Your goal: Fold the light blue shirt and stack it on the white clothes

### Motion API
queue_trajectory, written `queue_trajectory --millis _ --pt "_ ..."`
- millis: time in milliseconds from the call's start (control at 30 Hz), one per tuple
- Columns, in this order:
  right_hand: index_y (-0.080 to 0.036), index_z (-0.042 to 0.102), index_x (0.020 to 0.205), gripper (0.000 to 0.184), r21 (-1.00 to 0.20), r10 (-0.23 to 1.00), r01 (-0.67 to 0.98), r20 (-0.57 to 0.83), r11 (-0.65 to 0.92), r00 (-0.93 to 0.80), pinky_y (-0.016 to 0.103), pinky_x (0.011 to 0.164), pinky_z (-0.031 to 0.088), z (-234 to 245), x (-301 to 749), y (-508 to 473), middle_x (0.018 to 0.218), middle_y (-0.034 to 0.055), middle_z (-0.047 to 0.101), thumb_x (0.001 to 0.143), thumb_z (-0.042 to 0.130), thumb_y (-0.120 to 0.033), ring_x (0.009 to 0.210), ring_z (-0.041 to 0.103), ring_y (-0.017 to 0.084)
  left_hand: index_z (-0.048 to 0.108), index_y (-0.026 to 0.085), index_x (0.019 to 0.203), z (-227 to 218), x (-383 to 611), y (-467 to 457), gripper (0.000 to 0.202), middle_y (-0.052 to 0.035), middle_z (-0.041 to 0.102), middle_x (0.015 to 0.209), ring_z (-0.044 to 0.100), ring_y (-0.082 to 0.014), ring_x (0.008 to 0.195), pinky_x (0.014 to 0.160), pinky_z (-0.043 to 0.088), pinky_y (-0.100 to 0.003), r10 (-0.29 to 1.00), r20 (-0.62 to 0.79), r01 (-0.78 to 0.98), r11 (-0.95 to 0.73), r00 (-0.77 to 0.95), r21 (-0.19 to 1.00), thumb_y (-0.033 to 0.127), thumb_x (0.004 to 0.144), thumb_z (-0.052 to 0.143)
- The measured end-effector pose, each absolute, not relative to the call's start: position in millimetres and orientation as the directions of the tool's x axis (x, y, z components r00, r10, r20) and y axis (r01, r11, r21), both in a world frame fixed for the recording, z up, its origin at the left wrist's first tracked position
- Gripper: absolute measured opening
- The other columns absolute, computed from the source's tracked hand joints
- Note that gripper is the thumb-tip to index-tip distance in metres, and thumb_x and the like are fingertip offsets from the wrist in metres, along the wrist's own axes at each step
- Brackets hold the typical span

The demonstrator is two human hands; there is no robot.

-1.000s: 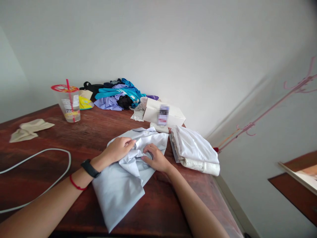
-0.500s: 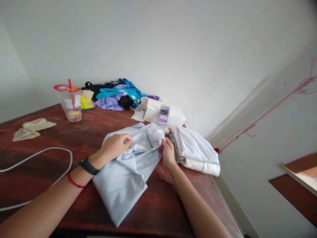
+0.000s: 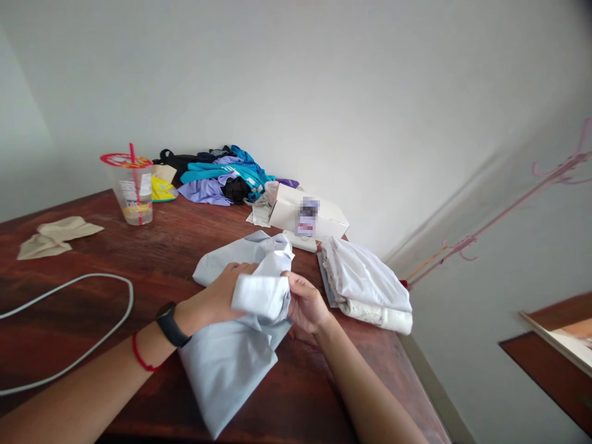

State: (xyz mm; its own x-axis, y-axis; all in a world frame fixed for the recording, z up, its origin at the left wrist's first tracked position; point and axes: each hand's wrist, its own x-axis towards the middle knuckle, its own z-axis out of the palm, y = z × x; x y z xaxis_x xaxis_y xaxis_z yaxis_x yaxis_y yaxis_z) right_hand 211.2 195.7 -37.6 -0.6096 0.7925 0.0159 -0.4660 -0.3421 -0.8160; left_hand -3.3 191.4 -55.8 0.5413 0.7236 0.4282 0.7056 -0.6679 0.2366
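A light grey shirt [image 3: 231, 370] lies bunched and partly folded on the wooden table in front of me. A paler band of it, which looks like a cuff or collar, is lifted between my two hands. My left hand [image 3: 222, 293] is closed on the shirt from the left, its fingertips hidden behind the cloth. On the other side, my right hand [image 3: 308, 302] pinches the band's edge between thumb and fingers. A dark watch and a red cord circle my left wrist. Right of my hands sits a stack of folded white clothes [image 3: 367, 277].
Behind the shirt stands a white box [image 3: 289, 209] against the wall. A heap of clothes [image 3: 222, 176], a plastic cup with a red straw [image 3: 134, 197], a beige cloth [image 3: 60, 236] and a white cable [image 3: 129, 296] are on the table [image 3: 185, 231]. A pink rack [image 3: 504, 216] leans at the right.
My right hand has moved left and nearer to me, bringing the shirt's pale band up against my left hand. My left hand has shifted slightly lower and closed on the cloth.
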Motion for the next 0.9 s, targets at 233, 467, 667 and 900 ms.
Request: queue_trajectory --millis 233,467,667,900 --pt "-0.019 0.056 0.085 0.032 -0.889 0.554 -0.255 0.002 -0.381 -0.832 0.014 0.028 0.021 -39.2 214.8 190.0 0.045 -0.0082 0.056 0.091 0.07 -0.047 0.025 0.015 0.002 0.056 0.021 0.138 -53.0 -8.3 195.2 0.045 -0.0158 0.057 0.142 0.055 -0.0341 0.125 0.1 0.041 -0.048 0.817 0.391 0.81 -0.535 0.424 0.239 0.028 0.094 0.059" --pt "-0.015 0.062 0.095 0.044 -0.947 0.593 -0.137 -0.065 -0.29 -0.803 0.017 0.03 0.028 -49.5 212.1 202.0 0.058 -0.0006 0.069 0.083 0.072 -0.057 0.03 0.04 0.006 0.064 0.02 0.108 -37.4 -1.1 191.4 0.015 -0.0096 0.069 0.109 0.061 -0.0298 0.11 0.098 0.042 -0.044 0.753 0.453 0.744 -0.621 0.478 0.248 0.027 0.097 0.057" --pt "-0.014 0.063 0.092 0.045 -0.951 0.573 -0.137 -0.049 -0.277 -0.818 0.016 0.032 0.031 -58.4 207.8 201.8 0.055 0.0005 0.067 0.084 0.071 -0.057 0.033 0.047 0.008 0.052 0.021 0.137 -39.0 4.3 183.8 0.039 -0.0089 0.071 0.108 0.067 -0.0253 0.099 0.089 0.047 -0.037 0.741 0.446 0.599 -0.67 0.502 0.439 0.027 0.099 0.054" --pt "-0.016 0.061 0.115 0.059 -0.929 0.405 -0.023 -0.139 -0.37 -0.904 0.022 0.041 0.047 -47.4 217.5 202.9 0.07 0.0065 0.076 0.082 0.071 -0.064 0.045 0.066 0.018 0.066 0.023 0.116 -36.8 4.8 181.9 0.023 -0.0063 0.074 0.111 0.068 -0.025 0.102 0.09 0.046 -0.034 0.732 0.456 0.538 -0.681 0.506 0.496 0.024 0.096 0.055"
